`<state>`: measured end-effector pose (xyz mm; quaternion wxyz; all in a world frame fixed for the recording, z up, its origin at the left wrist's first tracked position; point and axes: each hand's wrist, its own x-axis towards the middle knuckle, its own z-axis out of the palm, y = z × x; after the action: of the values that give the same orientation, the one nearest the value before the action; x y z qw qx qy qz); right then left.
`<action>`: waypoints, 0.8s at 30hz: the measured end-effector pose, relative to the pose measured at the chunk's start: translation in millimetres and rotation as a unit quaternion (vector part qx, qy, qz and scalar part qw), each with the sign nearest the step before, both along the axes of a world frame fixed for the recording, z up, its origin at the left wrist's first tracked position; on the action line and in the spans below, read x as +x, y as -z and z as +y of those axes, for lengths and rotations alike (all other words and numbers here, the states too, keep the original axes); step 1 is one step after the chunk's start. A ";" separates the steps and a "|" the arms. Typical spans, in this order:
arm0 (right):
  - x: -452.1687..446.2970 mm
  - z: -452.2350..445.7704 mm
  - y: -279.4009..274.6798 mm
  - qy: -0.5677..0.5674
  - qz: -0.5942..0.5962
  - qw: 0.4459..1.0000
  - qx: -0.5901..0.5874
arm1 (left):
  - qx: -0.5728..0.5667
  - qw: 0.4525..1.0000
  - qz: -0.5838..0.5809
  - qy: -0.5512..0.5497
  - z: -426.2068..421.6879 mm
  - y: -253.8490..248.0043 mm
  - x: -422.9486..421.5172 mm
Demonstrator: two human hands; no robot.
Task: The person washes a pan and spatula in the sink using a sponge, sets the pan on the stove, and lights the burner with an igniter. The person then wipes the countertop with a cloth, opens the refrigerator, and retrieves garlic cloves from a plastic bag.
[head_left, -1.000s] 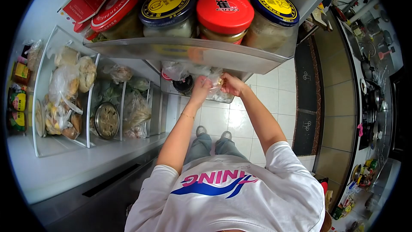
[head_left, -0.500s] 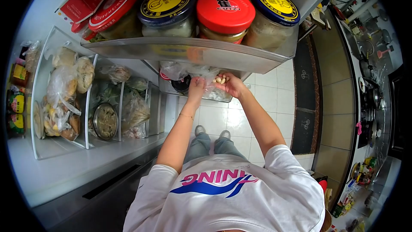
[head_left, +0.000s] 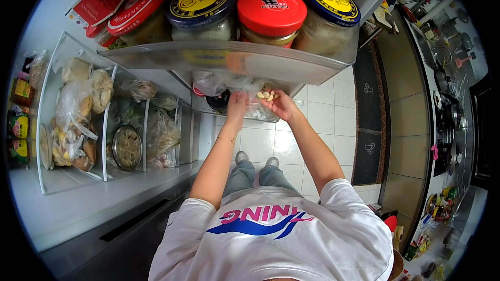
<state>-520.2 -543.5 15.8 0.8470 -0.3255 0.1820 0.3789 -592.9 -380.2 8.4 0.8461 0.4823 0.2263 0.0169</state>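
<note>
Several pale peeled garlic cloves (head_left: pixel 265 95) rest in the cupped fingers of my right hand (head_left: pixel 282 106), over the lower door shelf of the fridge. Close by on the left, my left hand (head_left: pixel 238 105) has its fingers pinched together at a clear plastic bag (head_left: pixel 224 80). The bag lies in that lower shelf, and the upper shelf hides part of it. A jar with a black lid (head_left: pixel 217 102) stands just left of my left hand.
Above my hands, the upper door shelf (head_left: pixel 172 54) holds jars, including a red-lidded jar (head_left: pixel 272 10). On the left, fridge shelves hold bagged food (head_left: pixel 75 109) and a round metal-rimmed container (head_left: pixel 127 147). A kitchen counter (head_left: pixel 435 125) runs along the right.
The garlic cloves in my right hand show more fully now. My left hand has shifted slightly left, widening the gap between the hands.
</note>
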 end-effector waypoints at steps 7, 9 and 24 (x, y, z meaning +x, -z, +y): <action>4.5 0.2 19.3 -0.077 -0.026 0.996 0.026 | 0.010 1.000 -0.013 -0.014 0.3 3.9 -3.9; 5.5 0.3 20.9 -0.109 -0.031 0.992 0.047 | 0.034 0.999 0.000 -0.006 -1.5 -0.8 -5.3; 3.8 1.4 5.2 -0.070 -0.009 0.997 -0.005 | 0.324 0.945 0.012 0.038 -17.5 12.6 27.9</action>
<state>-516.5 -542.1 10.6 0.8181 -0.3450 0.1533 0.4337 -565.0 -397.7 -4.2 0.6415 0.7387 0.2004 0.0511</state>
